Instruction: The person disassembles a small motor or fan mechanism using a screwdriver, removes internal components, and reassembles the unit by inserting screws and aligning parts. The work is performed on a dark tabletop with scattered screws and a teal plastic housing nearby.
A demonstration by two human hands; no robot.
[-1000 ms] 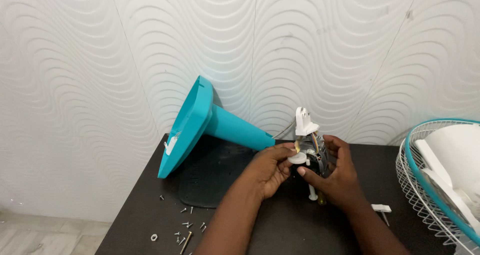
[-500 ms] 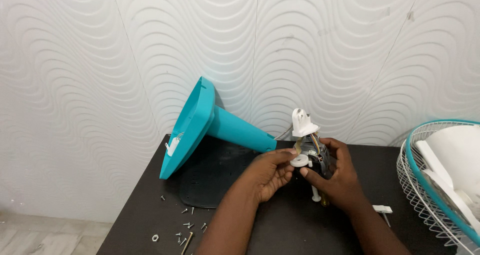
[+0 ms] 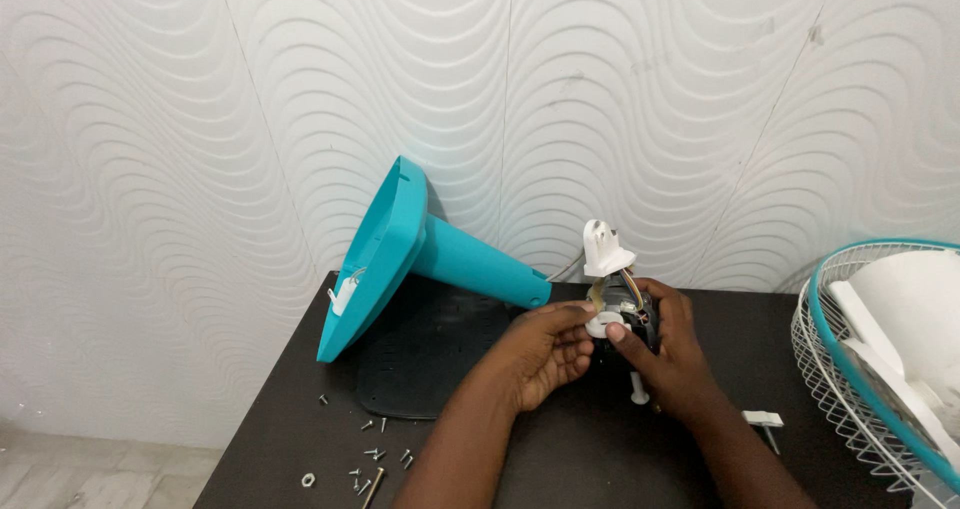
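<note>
A teal fan stand lies tipped on its side on the black table, its round base toward the left. At the stand's narrow end sits the fan motor unit, with a white plastic bracket sticking up from it and coloured wires showing. My left hand and my right hand both grip the motor, and their fingertips meet on a small white round part on its front. A white shaft pokes down below my right hand.
A flat black base plate lies under the stand. Several loose screws and a nut are scattered at the table's front left. A small white piece lies to the right. A teal-rimmed wire fan guard with white blades stands at the right edge.
The white bracket atop the motor has tilted and turned slightly. My fingers have shifted on the white round part. The stand has stayed in place.
</note>
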